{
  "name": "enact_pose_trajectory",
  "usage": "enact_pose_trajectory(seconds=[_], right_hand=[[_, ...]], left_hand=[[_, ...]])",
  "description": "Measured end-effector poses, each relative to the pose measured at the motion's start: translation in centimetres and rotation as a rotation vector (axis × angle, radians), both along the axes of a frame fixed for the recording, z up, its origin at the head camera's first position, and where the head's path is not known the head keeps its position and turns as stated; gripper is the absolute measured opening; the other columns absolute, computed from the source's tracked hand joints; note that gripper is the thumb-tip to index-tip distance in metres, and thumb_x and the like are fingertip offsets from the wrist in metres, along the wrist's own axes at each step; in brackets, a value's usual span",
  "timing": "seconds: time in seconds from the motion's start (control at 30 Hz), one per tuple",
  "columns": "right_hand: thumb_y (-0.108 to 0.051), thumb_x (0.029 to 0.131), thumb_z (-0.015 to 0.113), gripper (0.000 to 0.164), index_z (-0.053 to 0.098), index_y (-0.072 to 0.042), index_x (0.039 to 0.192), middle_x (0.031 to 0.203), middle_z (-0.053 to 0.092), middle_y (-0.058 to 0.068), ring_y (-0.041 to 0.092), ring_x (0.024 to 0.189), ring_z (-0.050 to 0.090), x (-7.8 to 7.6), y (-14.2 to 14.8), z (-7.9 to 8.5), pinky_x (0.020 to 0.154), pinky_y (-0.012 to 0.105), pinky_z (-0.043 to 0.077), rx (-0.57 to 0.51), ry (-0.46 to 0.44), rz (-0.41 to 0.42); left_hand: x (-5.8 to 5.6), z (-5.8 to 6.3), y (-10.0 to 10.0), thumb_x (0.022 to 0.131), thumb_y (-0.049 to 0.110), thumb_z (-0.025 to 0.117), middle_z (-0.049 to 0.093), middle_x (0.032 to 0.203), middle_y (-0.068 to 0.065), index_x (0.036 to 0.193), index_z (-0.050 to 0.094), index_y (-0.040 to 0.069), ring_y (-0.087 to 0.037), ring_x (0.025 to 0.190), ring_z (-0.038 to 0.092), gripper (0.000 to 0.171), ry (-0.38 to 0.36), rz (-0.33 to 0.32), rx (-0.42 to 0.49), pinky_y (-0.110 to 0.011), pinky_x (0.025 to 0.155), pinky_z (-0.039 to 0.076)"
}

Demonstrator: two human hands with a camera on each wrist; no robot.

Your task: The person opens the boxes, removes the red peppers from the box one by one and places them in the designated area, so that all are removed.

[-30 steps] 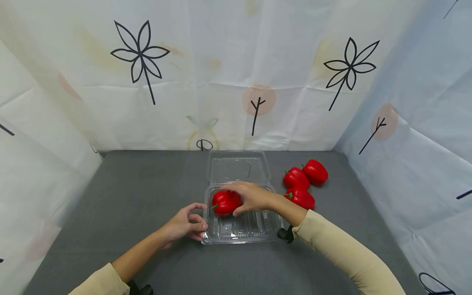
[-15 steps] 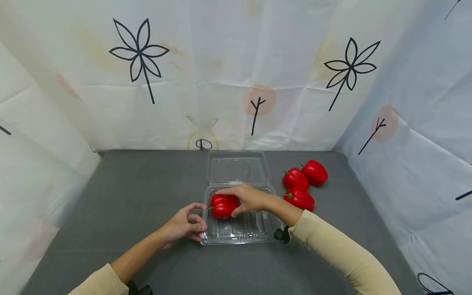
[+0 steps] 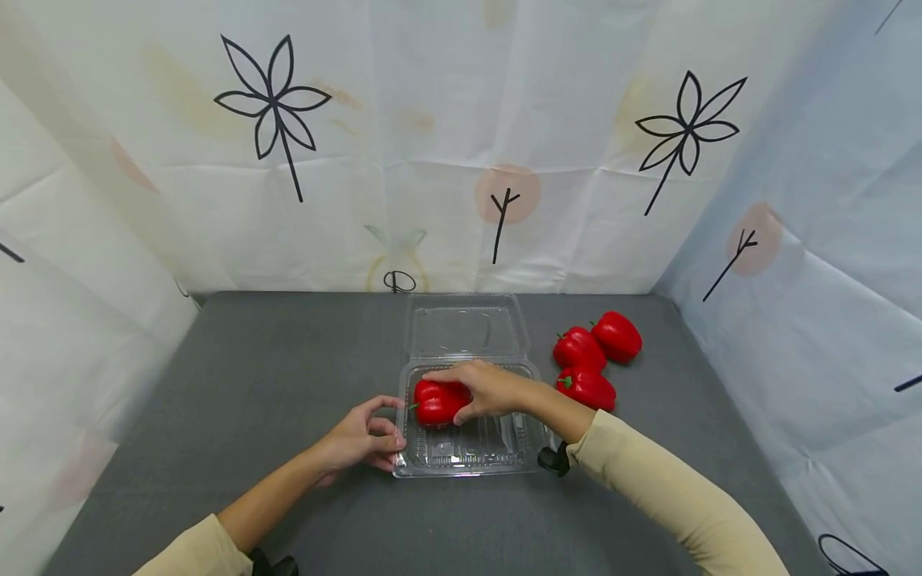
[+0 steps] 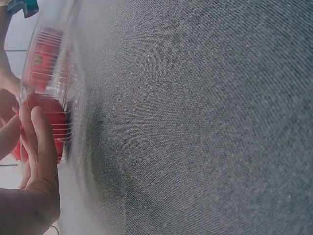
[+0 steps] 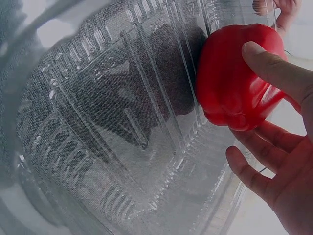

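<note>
A clear plastic clamshell container (image 3: 475, 460) lies on the grey surface, its lid (image 3: 461, 324) folded back. My left hand (image 3: 360, 436) holds the container's left rim; in the left wrist view its fingers (image 4: 45, 147) lie along the ribbed outer wall. My right hand (image 3: 490, 390) grips a red bell pepper (image 3: 435, 404) in the left back part of the container, its stem pointing left. In the right wrist view, the thumb (image 5: 269, 68) lies on one side of this pepper (image 5: 230, 78) and fingers reach under the other side.
Three more red bell peppers, a front one (image 3: 589, 390), a middle one (image 3: 579, 350) and a back one (image 3: 617, 336), lie close together right of the container. White printed cloth (image 3: 432, 120) hangs behind the grey tabletop (image 3: 288, 352) and on both sides.
The right hand and its bell pepper have shifted slightly towards me, and the pepper has turned a little. The left hand stays at the container's left rim.
</note>
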State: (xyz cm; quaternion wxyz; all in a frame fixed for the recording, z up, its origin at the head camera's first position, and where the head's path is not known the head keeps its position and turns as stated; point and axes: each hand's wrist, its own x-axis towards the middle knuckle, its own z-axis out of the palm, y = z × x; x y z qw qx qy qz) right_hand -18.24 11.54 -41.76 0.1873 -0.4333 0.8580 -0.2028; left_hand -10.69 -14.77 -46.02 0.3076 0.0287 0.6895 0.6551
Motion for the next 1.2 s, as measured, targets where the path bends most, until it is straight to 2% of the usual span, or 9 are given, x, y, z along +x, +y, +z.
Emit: enact_pose_trajectory(seconds=[0.23, 0.67, 0.8, 0.97, 1.03, 1.2], right_hand=[[-0.019, 0.082, 0.083, 0.077, 0.046, -0.016, 0.149, 0.138, 0.057, 0.008, 0.023, 0.123, 0.055, 0.3, 0.3, 0.7, 0.101, 0.038, 0.049, 0.025, 0.007, 0.011], [-0.018, 0.083, 0.083, 0.076, 0.047, -0.022, 0.149, 0.134, 0.058, 0.005, 0.020, 0.116, 0.056, 1.2, 3.2, 4.1, 0.091, 0.037, 0.052, -0.001, 0.031, -0.033], [-0.020, 0.082, 0.083, 0.078, 0.045, -0.024, 0.150, 0.129, 0.059, 0.002, 0.018, 0.113, 0.056, 1.2, 4.8, 5.1, 0.088, 0.038, 0.053, -0.013, 0.053, -0.058], [-0.018, 0.082, 0.083, 0.078, 0.045, -0.020, 0.150, 0.128, 0.060, 0.004, 0.021, 0.111, 0.057, 1.1, 7.6, 6.4, 0.087, 0.041, 0.055, -0.045, 0.091, -0.099], [-0.016, 0.081, 0.083, 0.079, 0.045, -0.019, 0.150, 0.127, 0.060, 0.006, 0.022, 0.107, 0.059, 1.0, 8.8, 6.8, 0.083, 0.042, 0.056, -0.060, 0.105, -0.126], [-0.015, 0.079, 0.085, 0.082, 0.044, -0.020, 0.150, 0.130, 0.060, 0.008, 0.028, 0.110, 0.059, 1.0, 11.7, 7.6, 0.083, 0.049, 0.057, -0.096, 0.137, -0.218]], left_hand=[[0.0, 0.1, 0.1, 0.090, 0.003, 0.072, 0.066, 0.089, -0.010, 0.143, 0.034, 0.002, -0.020, 0.068, 0.065, 0.066, -0.001, 0.001, -0.008, -0.039, 0.068, 0.061], [0.2, 0.1, 0.0, 0.090, 0.000, 0.069, 0.066, 0.088, -0.009, 0.143, 0.033, 0.001, -0.018, 0.067, 0.063, 0.064, 0.023, -0.005, 0.012, -0.038, 0.065, 0.061], [0.3, -0.1, 0.0, 0.089, -0.002, 0.070, 0.066, 0.087, -0.009, 0.143, 0.033, 0.000, -0.018, 0.067, 0.063, 0.065, 0.030, -0.003, 0.037, -0.038, 0.064, 0.061], [0.4, -0.1, 0.1, 0.088, -0.002, 0.071, 0.065, 0.085, -0.008, 0.142, 0.033, -0.001, -0.018, 0.067, 0.063, 0.065, 0.029, 0.001, 0.052, -0.037, 0.063, 0.061], [0.4, -0.2, 0.2, 0.088, -0.002, 0.071, 0.065, 0.085, -0.009, 0.142, 0.033, -0.001, -0.018, 0.067, 0.063, 0.066, 0.032, 0.001, 0.051, -0.037, 0.063, 0.060], [0.4, -0.1, 0.1, 0.088, -0.002, 0.071, 0.066, 0.086, -0.009, 0.142, 0.033, -0.001, -0.017, 0.067, 0.063, 0.066, 0.035, 0.000, 0.050, -0.037, 0.063, 0.060]])
